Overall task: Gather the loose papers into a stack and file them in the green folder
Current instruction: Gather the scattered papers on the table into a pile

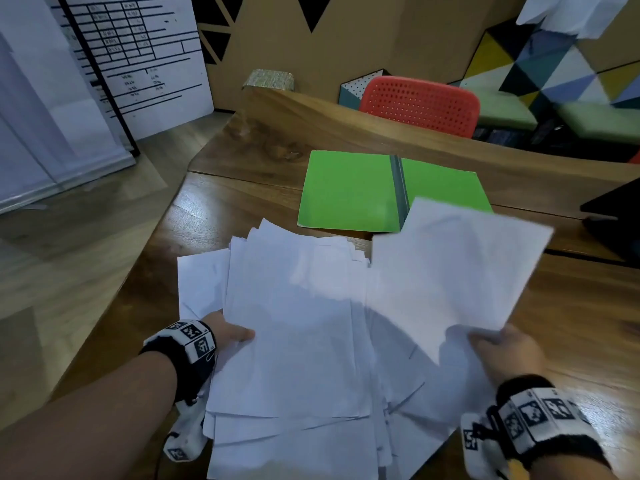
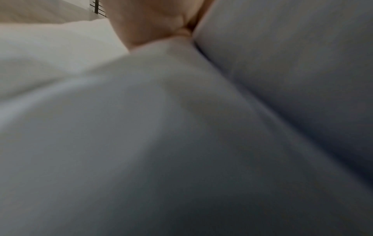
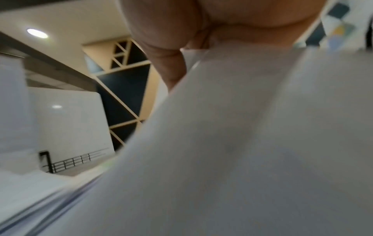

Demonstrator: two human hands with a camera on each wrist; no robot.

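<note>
A messy pile of white papers (image 1: 294, 341) lies fanned over the near part of the wooden table (image 1: 581, 306). My left hand (image 1: 230, 332) grips the pile's left edge, thumb on top. My right hand (image 1: 502, 348) pinches the near corner of one white sheet (image 1: 457, 265), lifted and tilted above the pile's right side. The green folder (image 1: 349, 192) lies open and flat behind the papers; the raised sheet hides part of its right half. In both wrist views blurred white paper (image 2: 181, 127) (image 3: 242, 143) fills the frame under the palm (image 2: 153, 20).
A red perforated chair (image 1: 420, 103) stands behind the table's far edge. A dark object (image 1: 613, 216) lies at the table's right edge. A whiteboard with a drawn table (image 1: 131, 57) stands on the floor to the left.
</note>
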